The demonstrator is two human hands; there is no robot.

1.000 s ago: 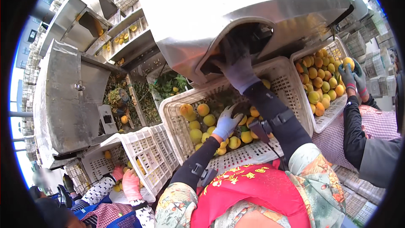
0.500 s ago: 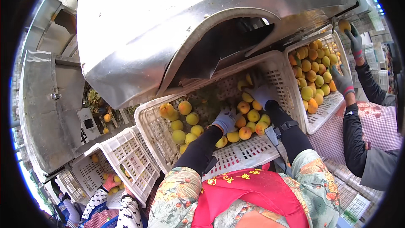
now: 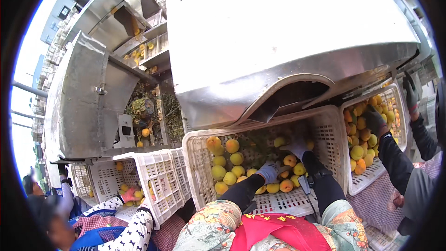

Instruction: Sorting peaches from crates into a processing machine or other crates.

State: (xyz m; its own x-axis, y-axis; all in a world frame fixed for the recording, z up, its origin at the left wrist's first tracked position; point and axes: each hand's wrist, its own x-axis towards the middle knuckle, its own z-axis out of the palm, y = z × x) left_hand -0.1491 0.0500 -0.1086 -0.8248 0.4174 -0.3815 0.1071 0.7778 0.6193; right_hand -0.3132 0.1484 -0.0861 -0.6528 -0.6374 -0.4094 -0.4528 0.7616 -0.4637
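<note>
A white plastic crate in front of me holds several yellow-orange peaches, gathered on its left side and near its front edge. My left hand, in a pale blue-grey glove, lies among the front peaches. Its fingertips are partly hidden, so I cannot tell whether it grips one. Farther back to the right, in shadow, my right hand wears a similar glove. Its fingers stretch leftward beside a lone peach, with no fruit visible in them. Black sleeves cover both forearms.
A metal machine with a curved opening overhangs the crate's far side. To the right, a co-worker's dark-gloved hand is in a fuller peach crate. At left, another person's pink-gloved hands work at a white crate.
The view has shifted, so the scene sits lower and farther right. My right hand's fingers now point left, beside a peach. The right co-worker's hand has moved onto the fruit.
</note>
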